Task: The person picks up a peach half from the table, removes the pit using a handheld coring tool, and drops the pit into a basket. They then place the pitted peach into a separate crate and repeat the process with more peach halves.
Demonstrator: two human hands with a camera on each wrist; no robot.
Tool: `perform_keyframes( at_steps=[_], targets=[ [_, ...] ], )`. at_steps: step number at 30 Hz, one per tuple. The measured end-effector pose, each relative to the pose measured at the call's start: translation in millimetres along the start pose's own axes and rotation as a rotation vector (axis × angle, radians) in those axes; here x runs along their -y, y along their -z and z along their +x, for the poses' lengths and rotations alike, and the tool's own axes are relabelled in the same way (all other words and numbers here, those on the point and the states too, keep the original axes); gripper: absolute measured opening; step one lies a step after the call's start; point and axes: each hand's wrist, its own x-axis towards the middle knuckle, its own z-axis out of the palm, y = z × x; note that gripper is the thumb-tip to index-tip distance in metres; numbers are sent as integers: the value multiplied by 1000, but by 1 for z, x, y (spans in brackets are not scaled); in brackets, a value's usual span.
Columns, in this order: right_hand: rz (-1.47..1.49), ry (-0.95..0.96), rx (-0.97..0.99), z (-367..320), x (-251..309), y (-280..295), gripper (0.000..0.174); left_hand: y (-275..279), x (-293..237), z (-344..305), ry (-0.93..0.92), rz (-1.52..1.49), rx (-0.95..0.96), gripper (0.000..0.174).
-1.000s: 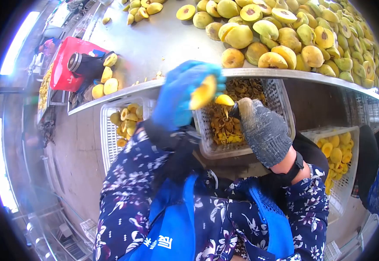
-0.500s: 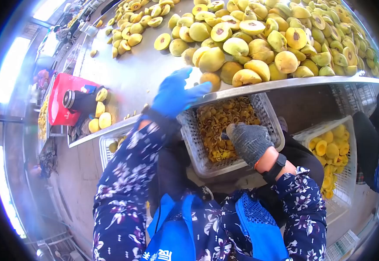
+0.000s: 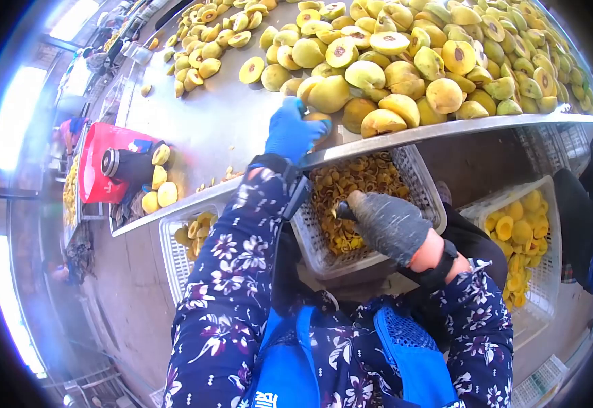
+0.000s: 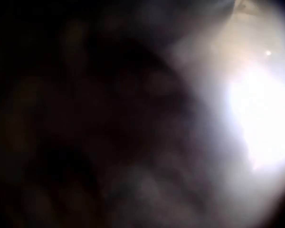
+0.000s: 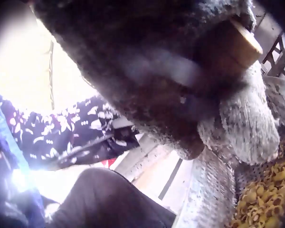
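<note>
At the table's near edge, my blue-gloved left hand (image 3: pixel 290 130) grips a yellow fruit half (image 3: pixel 318 117), its thumb and fingers around it beside the pile. The left wrist view is too dark and blurred to show the hand. Over the crate of scraps (image 3: pixel 436 204), my grey-gloved right hand (image 3: pixel 390 226) is curled round a small tool (image 3: pixel 343 210) whose dark end sticks out by the thumb. In the right wrist view the right hand (image 5: pixel 156 71) wraps a tool with a round wooden end (image 5: pixel 244 46); its working tip cannot be made out.
Many halved fruits (image 3: pixel 445 96) are heaped on the metal table (image 3: pixel 194 126). A red bag (image 3: pixel 98 163) and a black flask (image 3: pixel 125 164) lie at the left. White crates holding fruit pieces stand below, left (image 3: pixel 176 265) and right (image 3: pixel 541 285).
The fruit half and small yellow piece seen at my hands a second ago are gone from there. My left hand moved up to the pile, opened, then closed round another half. My right hand stayed over the crate.
</note>
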Motion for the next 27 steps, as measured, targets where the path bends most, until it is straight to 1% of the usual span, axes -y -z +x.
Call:
perform_keyframes(
  at_steps=[1,2,4,5,6,8,9,10,12,13,14,16,18,20,21,24,26,27],
  targets=[
    [128,57,-61,1,-2,2,18,5,4,1,2,-173,-30,45],
    [129,55,-66,4,1,6,18,10,9,-1,-1,-170,-27,45],
    [300,-129,-133,11,12,19,31,27,8,-14,145,-932,103,36],
    [303,-172,-153,15,13,21,38,36,14,-17,153,-1054,246,35],
    [307,-170,-155,19,14,19,38,40,10,-24,154,-1050,246,35],
    [347,2,-378,25,16,14,40,48,-4,-44,85,-1312,308,45],
    [356,-6,-381,28,19,14,43,46,-6,-49,88,-1369,317,48],
    [358,-9,-384,31,21,14,43,44,-9,-52,90,-1367,321,48],
    [320,-100,-328,36,25,12,41,40,-14,-60,5,-1460,447,49],
    [324,-105,-330,37,26,11,41,36,-18,-63,-43,-1473,458,52],
    [332,-100,-332,37,27,11,39,33,-24,-67,-37,-1471,463,52],
    [343,-101,-336,38,27,7,38,30,-32,-74,39,-1495,399,53],
    [303,-44,-400,39,25,3,36,26,-35,-78,15,-1489,410,52],
    [323,-83,-372,39,26,1,34,21,-43,-82,97,-1441,257,52],
    [344,-118,-343,39,27,0,32,19,-43,-84,101,-1441,260,52],
    [343,-141,-333,39,27,-5,27,10,-44,-88,87,-1405,237,54],
    [338,-157,-322,39,32,-1,27,2,-49,-90,17,-1323,28,57],
    [331,-170,-311,38,35,1,29,-1,-48,-90,26,-1322,32,57]
  ],
)
